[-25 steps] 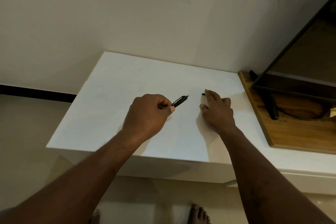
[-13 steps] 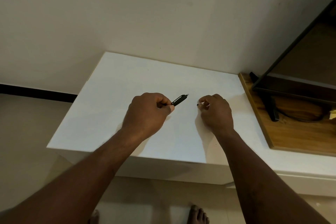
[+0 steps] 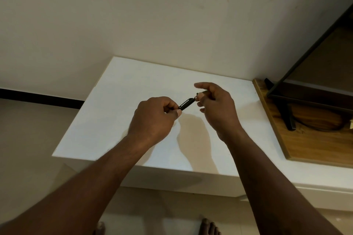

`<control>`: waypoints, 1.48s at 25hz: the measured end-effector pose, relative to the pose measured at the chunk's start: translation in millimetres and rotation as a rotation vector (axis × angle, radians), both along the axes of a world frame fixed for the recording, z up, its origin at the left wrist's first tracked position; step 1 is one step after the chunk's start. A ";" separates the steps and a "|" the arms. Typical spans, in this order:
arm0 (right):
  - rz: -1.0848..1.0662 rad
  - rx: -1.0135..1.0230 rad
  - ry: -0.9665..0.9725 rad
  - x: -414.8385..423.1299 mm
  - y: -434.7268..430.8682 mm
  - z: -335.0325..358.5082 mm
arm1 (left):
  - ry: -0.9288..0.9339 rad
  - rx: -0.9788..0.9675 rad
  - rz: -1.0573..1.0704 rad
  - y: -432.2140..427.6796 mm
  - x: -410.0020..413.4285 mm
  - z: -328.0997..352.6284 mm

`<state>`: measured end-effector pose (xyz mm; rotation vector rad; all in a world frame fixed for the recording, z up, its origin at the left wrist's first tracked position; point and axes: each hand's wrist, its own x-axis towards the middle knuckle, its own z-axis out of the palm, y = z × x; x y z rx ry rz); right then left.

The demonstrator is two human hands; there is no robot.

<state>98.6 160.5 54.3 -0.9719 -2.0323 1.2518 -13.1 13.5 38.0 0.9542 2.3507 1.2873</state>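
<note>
My left hand (image 3: 154, 118) grips a black pen (image 3: 186, 104) by its lower end, the pen slanting up to the right above the white table (image 3: 122, 112). My right hand (image 3: 215, 107) is raised off the table and meets the pen's upper end. It pinches a small black piece (image 3: 197, 94) between thumb and fingers right at the pen's tip, while its index finger sticks out to the left. Most of the small piece is hidden by the fingers.
A wooden board (image 3: 313, 139) lies on the right part of the table, carrying a dark-framed screen (image 3: 305, 99) with a black stand foot (image 3: 289, 118) and a cable. The wall runs behind the table. Bare feet (image 3: 208, 227) show on the floor below.
My right hand picked the small black piece up off the table, lifted, and brought it to the end of the pen. My left hand kept holding the pen and rose slightly.
</note>
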 end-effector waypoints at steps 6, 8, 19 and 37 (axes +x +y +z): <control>-0.020 -0.327 0.202 6.4 -6.3 16.3 | -0.012 0.017 0.021 1.1 -0.5 0.1; -0.021 -0.368 0.243 7.8 -5.6 17.4 | -0.013 0.025 0.009 1.3 2.0 0.6; 0.059 -0.338 0.229 7.2 -10.4 19.7 | 0.009 0.025 0.032 0.2 3.6 2.3; 0.029 -0.301 0.133 7.2 -8.2 14.7 | 0.025 0.055 0.026 1.1 6.4 5.6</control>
